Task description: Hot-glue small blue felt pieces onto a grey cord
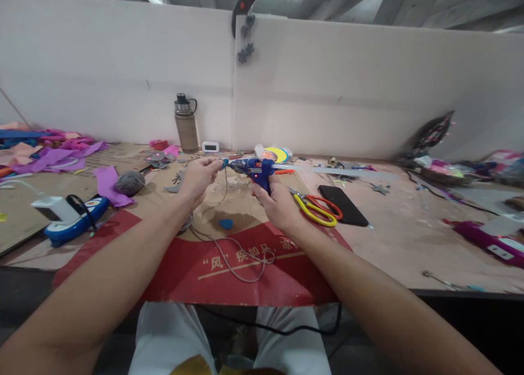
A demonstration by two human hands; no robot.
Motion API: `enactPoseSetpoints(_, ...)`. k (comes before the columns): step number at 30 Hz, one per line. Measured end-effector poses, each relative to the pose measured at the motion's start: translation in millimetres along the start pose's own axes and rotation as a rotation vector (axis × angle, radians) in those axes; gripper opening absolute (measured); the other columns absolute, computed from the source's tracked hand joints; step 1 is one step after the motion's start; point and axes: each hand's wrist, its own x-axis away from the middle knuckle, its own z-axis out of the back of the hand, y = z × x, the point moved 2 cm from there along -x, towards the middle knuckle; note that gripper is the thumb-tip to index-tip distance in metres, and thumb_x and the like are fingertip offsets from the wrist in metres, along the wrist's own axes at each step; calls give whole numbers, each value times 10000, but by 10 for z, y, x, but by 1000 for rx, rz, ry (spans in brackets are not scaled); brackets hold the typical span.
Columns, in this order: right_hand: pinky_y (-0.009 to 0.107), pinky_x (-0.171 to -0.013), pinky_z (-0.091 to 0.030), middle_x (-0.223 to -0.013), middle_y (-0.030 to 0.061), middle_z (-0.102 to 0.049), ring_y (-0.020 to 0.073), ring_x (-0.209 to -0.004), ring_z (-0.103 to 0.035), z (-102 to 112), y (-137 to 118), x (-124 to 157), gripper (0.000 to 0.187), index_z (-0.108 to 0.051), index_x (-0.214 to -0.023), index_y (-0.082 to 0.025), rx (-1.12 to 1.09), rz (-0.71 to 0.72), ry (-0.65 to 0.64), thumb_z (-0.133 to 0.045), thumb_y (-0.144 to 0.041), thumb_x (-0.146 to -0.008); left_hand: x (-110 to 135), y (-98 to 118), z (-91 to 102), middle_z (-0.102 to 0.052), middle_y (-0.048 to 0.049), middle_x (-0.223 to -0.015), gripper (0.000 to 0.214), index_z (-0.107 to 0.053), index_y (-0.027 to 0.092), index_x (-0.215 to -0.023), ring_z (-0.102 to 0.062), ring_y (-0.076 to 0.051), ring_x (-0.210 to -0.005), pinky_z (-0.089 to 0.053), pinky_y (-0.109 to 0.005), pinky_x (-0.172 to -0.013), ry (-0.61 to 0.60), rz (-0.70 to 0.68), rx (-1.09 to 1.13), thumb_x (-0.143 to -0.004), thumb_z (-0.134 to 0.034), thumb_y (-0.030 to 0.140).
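My right hand point(278, 203) grips the handle of a blue hot glue gun point(256, 170), its nozzle pointing left and a small red light lit on its body. My left hand point(199, 178) is closed in a pinch on a small blue piece point(225, 162) held right at the nozzle tip. A thin grey cord point(239, 257) hangs from the left hand and loops over the red and brown cardboard point(245, 271) below. Another small blue piece point(225, 223) lies on the cardboard under my hands.
Yellow and orange scissors point(317, 208) and a black phone point(343, 204) lie right of my hand. A grey yarn ball point(129, 182), purple fabric scraps point(57, 156), a bottle point(185, 124) and a small clock point(210, 146) stand left and behind. White panels wall the back.
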Motion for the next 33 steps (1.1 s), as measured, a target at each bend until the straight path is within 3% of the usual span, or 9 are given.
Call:
enactPoseSetpoints(17, 283, -576, -382, -720, 24, -588, 163, -634, -514, 0, 43, -4, 212, -526, -950, -210, -45, -47, 37, -481, -408, -890, 7, -29, -17, -452, 29, -540, 209, -582, 150, -627, -324, -60, -463, -185, -224, -444, -44, 26, -52, -704, -676, 319)
enactPoseSetpoints(22, 260, -538, -390, -763, 19, -598, 121, -578, -483, 14, 47, -17, 211, -499, -924, -209, -189, -100, 33, -481, -416, -889, -7, -8, 16, -466, 25, -584, 190, -571, 150, -649, -359, -60, -482, -208, -210, -443, -10, 21, 33, -686, -680, 300)
enactPoseSetpoints(27, 236, -437, -376, -767, 6, -644, 89, -455, -453, -23, 228, -161, 213, -439, -958, -215, -464, -333, 51, -493, -396, -859, 5, 7, 24, -468, 29, -584, 155, -570, 159, -666, -371, -65, -478, -217, -219, -437, 28, 11, 40, -687, -669, 276)
enactPoseSetpoints(30, 248, -423, -397, -668, 20, -638, 111, -437, -499, -66, 405, -311, 143, -455, -856, -209, -368, -522, -25, -495, -346, -856, 15, 17, 12, -474, 33, -575, 133, -588, 163, -672, -377, -69, -479, -245, -225, -448, 21, -39, -25, -693, -664, 269)
enactPoseSetpoints(33, 283, -467, -443, -565, 37, -597, 150, -470, -550, -35, 504, -403, 196, -477, -715, -209, -165, -601, -138, -487, -331, -868, 9, 20, 6, -492, 32, -584, 110, -605, 164, -686, -382, -71, -484, -270, -227, -461, 12, -88, -75, -701, -654, 261)
